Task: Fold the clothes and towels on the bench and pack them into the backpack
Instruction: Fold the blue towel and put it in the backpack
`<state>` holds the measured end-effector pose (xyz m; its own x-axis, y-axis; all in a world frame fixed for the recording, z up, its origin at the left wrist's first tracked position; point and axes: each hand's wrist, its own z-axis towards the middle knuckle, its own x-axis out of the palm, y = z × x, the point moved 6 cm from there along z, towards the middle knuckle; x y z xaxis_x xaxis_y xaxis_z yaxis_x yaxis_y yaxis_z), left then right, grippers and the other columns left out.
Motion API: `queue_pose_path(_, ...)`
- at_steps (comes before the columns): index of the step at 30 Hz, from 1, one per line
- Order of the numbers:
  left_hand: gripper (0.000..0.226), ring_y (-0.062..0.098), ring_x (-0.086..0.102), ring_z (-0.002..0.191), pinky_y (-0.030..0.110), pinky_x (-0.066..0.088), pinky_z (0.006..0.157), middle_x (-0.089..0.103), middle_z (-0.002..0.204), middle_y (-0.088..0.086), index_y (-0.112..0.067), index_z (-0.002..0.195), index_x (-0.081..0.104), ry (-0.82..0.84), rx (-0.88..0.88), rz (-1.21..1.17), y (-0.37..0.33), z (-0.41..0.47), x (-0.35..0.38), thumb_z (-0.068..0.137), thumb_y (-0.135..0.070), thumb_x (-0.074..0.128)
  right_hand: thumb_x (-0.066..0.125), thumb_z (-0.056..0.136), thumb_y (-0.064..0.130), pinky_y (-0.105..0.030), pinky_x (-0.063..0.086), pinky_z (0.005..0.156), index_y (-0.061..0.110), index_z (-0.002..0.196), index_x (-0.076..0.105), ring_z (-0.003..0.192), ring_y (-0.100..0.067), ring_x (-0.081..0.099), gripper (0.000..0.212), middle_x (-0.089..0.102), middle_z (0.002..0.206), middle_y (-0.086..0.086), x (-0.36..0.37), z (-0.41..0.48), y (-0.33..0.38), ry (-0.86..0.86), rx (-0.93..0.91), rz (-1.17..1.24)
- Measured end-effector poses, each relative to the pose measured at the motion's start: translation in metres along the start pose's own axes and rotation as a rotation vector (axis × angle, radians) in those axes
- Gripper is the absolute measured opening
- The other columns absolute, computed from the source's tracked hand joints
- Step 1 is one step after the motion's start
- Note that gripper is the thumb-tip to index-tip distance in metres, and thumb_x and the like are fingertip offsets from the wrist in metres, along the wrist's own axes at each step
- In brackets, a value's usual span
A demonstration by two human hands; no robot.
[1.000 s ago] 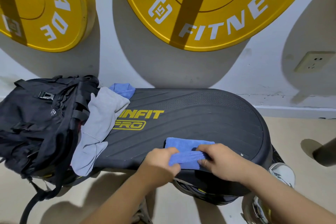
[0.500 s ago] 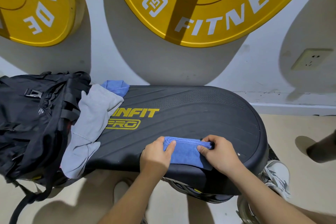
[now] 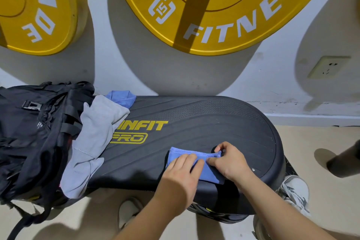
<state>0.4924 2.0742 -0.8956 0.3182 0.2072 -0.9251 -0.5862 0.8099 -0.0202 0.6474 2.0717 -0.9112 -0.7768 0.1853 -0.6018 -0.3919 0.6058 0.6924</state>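
In the head view, the small blue towel (image 3: 209, 174) lies in the lower centre of the frame, near the front edge of the black surface (image 3: 214, 122), already reduced to a narrow folded strip. The left hand (image 3: 181, 171) lies flat on its left half with straight fingers, pressing it down. The right hand (image 3: 229, 161) pinches the towel's upper right edge between thumb and fingers. This looks like the folding step for this towel, with one more fold or a final squaring of its edges to come. At the left of the frame the black backpack (image 3: 29, 132) sits on the end of the surface, with a grey garment (image 3: 95, 136) draped loosely against it and another blue cloth (image 3: 121, 97) just behind that. Both appear unfolded. Next, the pinched edge probably has to come across onto the held-down half. The bundle must then travel left to the backpack, whose opening I cannot make out.
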Motion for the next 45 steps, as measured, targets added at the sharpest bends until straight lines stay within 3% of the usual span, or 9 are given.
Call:
queue_pose_path(6,0.047,0.025,0.063,0.089,0.03,0.039,0.083,0.067,0.105,0.006,-0.014,0.11,0.061,0.064,-0.11,-0.027,0.006,0.009,0.015,0.066,-0.019,0.045,0.056,0.076,0.019,-0.033,0.044,0.069,0.025,0.103,0.062,0.108,-0.021,0.047,0.028,0.053,0.12,0.0,0.004,-0.053,0.02,-0.48,-0.731,-0.451)
queue_pose_path(11,0.048,0.019,0.066,0.084,0.028,0.038,0.078,0.068,0.097,0.001,-0.019,0.102,0.067,0.154,-0.095,0.038,0.008,0.022,0.026,0.054,-0.026,0.067,0.036,0.087,0.051,-0.034,0.045,0.088,0.038,0.126,0.051,0.127,-0.006,0.036,0.044,0.041,0.135,0.023,0.011,-0.038,-0.011,-0.112,-0.57,-0.404)
queue_pose_path(15,0.072,0.018,0.061,0.064,0.026,0.046,0.057,0.06,0.072,-0.002,-0.02,0.09,0.057,0.329,-0.167,0.076,0.01,0.038,0.032,0.022,-0.018,0.083,0.055,0.078,0.015,-0.026,0.039,0.099,0.038,0.137,0.04,0.126,-0.011,0.038,0.065,0.036,0.141,0.024,0.009,-0.025,-0.014,0.06,-0.6,-0.362)
queue_pose_path(18,0.05,0.023,0.061,0.069,0.028,0.043,0.058,0.062,0.074,0.001,-0.019,0.086,0.057,0.39,-0.256,0.041,0.017,0.056,0.013,0.043,-0.019,0.082,0.065,0.078,0.008,-0.022,0.031,0.107,0.043,0.136,0.029,0.127,-0.008,0.042,0.077,0.041,0.136,0.024,-0.002,-0.021,-0.015,0.167,-0.439,-0.066)
queue_pose_path(22,0.032,0.021,0.066,0.085,0.029,0.047,0.067,0.07,0.092,-0.002,-0.021,0.095,0.058,0.335,-0.782,-0.785,0.039,0.057,-0.021,0.064,-0.023,0.063,0.071,0.083,0.035,-0.021,0.031,0.106,0.031,0.15,0.015,0.131,0.002,0.037,0.088,0.038,0.142,0.023,-0.022,-0.044,0.008,0.409,-0.148,0.493)
queue_pose_path(25,0.038,0.024,0.071,0.083,0.035,0.055,0.07,0.073,0.092,0.008,-0.012,0.101,0.064,0.143,-0.903,-1.432,0.018,0.054,-0.062,0.063,-0.009,0.062,0.056,0.089,0.043,-0.017,0.046,0.091,0.027,0.138,0.044,0.116,-0.001,0.057,0.053,0.061,0.129,0.013,-0.032,-0.08,0.047,0.545,-0.209,0.559)
queue_pose_path(33,0.049,0.035,0.066,0.096,0.047,0.049,0.09,0.068,0.103,0.024,0.004,0.112,0.06,-0.053,-0.942,-1.838,0.0,0.035,-0.127,0.065,-0.007,0.067,0.051,0.094,0.044,-0.027,0.049,0.076,0.034,0.099,0.053,0.081,-0.003,0.06,0.012,0.065,0.088,0.018,-0.069,-0.137,0.097,0.173,-0.556,0.251)
queue_pose_path(40,0.024,0.015,0.066,0.083,0.032,0.052,0.076,0.073,0.088,0.008,-0.013,0.091,0.07,0.027,-0.63,-1.264,0.043,0.039,-0.196,0.071,-0.02,0.081,0.054,0.091,0.047,-0.029,0.047,0.08,0.04,0.106,0.039,0.089,-0.004,0.055,0.022,0.057,0.097,0.017,-0.064,-0.165,0.124,0.273,-0.745,-0.137)
queue_pose_path(45,0.019,0.001,0.054,0.074,0.013,0.042,0.068,0.062,0.083,-0.004,-0.027,0.089,0.059,0.064,-0.473,-0.841,0.07,0.024,-0.226,0.076,-0.035,0.069,0.072,0.076,0.05,-0.028,0.039,0.068,0.03,0.1,0.058,0.071,-0.009,0.048,0.034,0.053,0.076,0.009,-0.044,-0.163,0.156,0.544,-0.707,0.044)
